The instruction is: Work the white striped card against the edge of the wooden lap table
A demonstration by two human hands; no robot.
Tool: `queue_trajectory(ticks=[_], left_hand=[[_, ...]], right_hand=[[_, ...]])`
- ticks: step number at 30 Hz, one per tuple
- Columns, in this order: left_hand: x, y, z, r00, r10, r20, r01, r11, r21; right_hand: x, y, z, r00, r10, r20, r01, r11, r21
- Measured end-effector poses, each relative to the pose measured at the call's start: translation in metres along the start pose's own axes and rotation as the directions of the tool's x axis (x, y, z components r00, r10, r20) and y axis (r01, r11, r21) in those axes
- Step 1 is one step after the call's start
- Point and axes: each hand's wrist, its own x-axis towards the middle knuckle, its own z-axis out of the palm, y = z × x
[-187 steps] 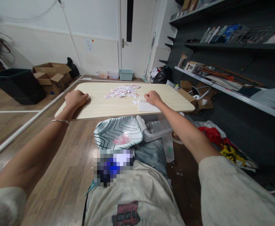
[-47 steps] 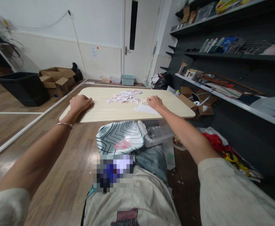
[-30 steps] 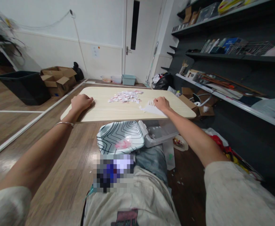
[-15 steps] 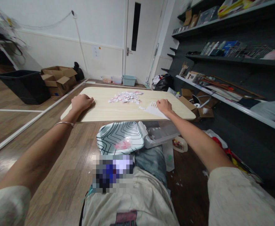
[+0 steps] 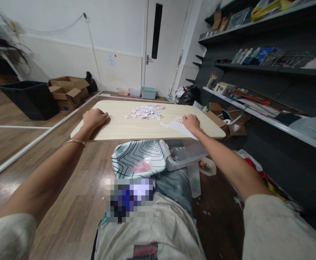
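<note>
On the left part of a low, pale wooden table [image 5: 114, 130], my left hand [image 5: 94, 118] rests as a loose fist, with nothing showing in it. My right hand [image 5: 192, 122] is closed at the right edge of a white sheet [image 5: 180, 126] with a row of cut-out slots; the fingertips are partly hidden. Between my hands, toward the far side, lies a heap of small white and pinkish paper pieces [image 5: 145, 112]. A few white scraps [image 5: 163, 124] lie by the sheet's left corner.
Below the table's near edge are a black-lined, pale tray [image 5: 131, 153] holding pink bits and a clear plastic box [image 5: 185, 153]. A small container [image 5: 207, 167] stands right of them. Dark shelves [image 5: 266, 68] line the right; a black bin [image 5: 28, 101] stands left.
My right hand has shifted very slightly to the right, and the white sheet has moved a little with it. My left hand stays in place.
</note>
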Motion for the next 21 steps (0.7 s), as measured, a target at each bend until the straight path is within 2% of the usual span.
queue_trajectory(ticks=[3,6,9,11,13,17,21], left_hand=[[-0.001,0.0,0.0,1.0,0.001,-0.025,-0.001,1.0,-0.001],[-0.004,0.003,-0.001,1.0,-0.006,-0.028,0.007,1.0,0.01],[-0.007,0.005,-0.002,1.0,-0.001,-0.027,0.002,1.0,0.011],[-0.009,0.006,-0.004,1.0,0.001,-0.025,-0.001,1.0,0.005],[-0.009,0.007,-0.004,1.0,-0.004,-0.022,0.004,1.0,0.002],[-0.008,0.006,-0.005,1.0,-0.01,-0.016,0.01,1.0,0.014],[-0.003,0.003,-0.004,1.0,-0.001,-0.002,0.001,1.0,0.012]], right_hand=[[0.001,-0.007,0.001,1.0,-0.029,0.004,0.029,0.999,-0.021],[-0.001,-0.013,0.0,0.988,-0.153,0.021,0.154,0.987,-0.036],[-0.004,-0.017,-0.003,0.955,-0.292,0.05,0.293,0.956,-0.019],[-0.005,-0.017,-0.004,0.944,-0.326,0.057,0.327,0.945,-0.012],[-0.004,-0.015,-0.003,0.953,-0.297,0.059,0.298,0.954,-0.02],[0.003,-0.007,-0.002,0.994,-0.103,0.034,0.104,0.993,-0.046],[0.008,0.0,-0.004,1.0,0.01,0.017,-0.01,1.0,-0.027]])
